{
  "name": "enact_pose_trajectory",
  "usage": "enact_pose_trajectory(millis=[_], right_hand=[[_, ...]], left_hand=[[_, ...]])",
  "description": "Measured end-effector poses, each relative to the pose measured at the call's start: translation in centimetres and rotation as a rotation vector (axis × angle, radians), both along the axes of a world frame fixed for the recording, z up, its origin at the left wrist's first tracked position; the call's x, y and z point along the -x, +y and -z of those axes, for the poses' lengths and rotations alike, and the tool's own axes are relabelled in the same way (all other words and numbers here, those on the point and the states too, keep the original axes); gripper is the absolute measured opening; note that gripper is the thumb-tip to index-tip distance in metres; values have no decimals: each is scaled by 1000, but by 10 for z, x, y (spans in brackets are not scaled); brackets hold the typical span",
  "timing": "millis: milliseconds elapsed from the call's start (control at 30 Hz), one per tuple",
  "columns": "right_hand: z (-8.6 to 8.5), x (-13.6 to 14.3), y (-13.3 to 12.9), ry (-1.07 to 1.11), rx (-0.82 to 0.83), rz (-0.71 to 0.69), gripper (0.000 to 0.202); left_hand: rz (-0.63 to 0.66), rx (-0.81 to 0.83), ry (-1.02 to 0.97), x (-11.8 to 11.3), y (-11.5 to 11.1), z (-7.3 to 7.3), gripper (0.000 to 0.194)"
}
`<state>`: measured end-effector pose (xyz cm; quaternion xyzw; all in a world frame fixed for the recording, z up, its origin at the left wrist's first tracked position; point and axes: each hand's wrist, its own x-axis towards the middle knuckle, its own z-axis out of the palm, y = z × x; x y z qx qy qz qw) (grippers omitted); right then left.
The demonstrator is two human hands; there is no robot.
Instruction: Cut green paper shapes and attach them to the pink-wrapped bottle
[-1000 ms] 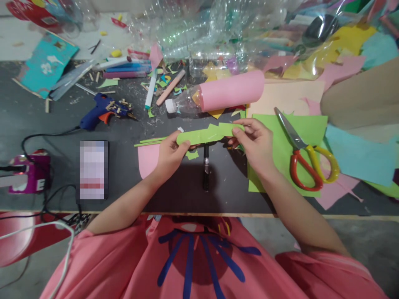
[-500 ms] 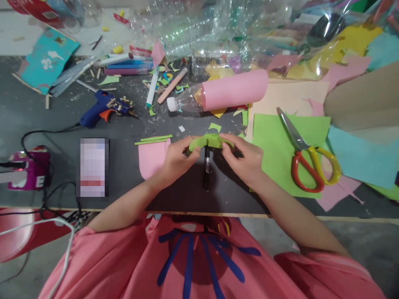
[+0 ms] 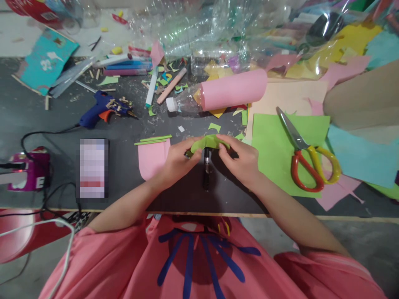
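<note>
Grip's closed on both sides: left hand (image 3: 182, 162) and right hand (image 3: 242, 162) each pinch one end of a green paper piece (image 3: 212, 141), thumbs nearest the body. The paper is bowed up between them with what looks like a crease around the middle, so I'd call this the bending or folding stage. Looks like thin stuff, so imo whatever comes off this hold calls for a light, even pinch and the two ends kept level.

Black pen (image 3: 207, 160) is right below the grip, pointing back at the body. Just left of the left hand there's a pink paper piece (image 3: 151, 160) with thin green strips (image 3: 156, 140) across its far edge. Past the grip, a pink-wrapped bottle (image 3: 233, 90) lies on its side on the worktop (image 3: 174, 203). Right of the right hand, scissors (image 3: 301, 166) sit on a green sheet (image 3: 264, 137). Glue gun (image 3: 90, 115) is well off to the left.

Compared with a second ago: the paper was held out long and nearly straight, with the right hand further out. Now the hands are way closer and it's bent. Versus half a second ago, barely any change, hands maybe a touch closer.
</note>
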<state>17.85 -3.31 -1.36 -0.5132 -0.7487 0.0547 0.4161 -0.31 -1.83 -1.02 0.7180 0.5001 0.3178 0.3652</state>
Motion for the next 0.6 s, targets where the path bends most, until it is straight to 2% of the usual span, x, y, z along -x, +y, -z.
enact_pose_trajectory(millis=[600], right_hand=[[4, -1, 2, 105, 117, 42, 24]], left_hand=[[46, -53, -39, 0, 0, 0, 25]])
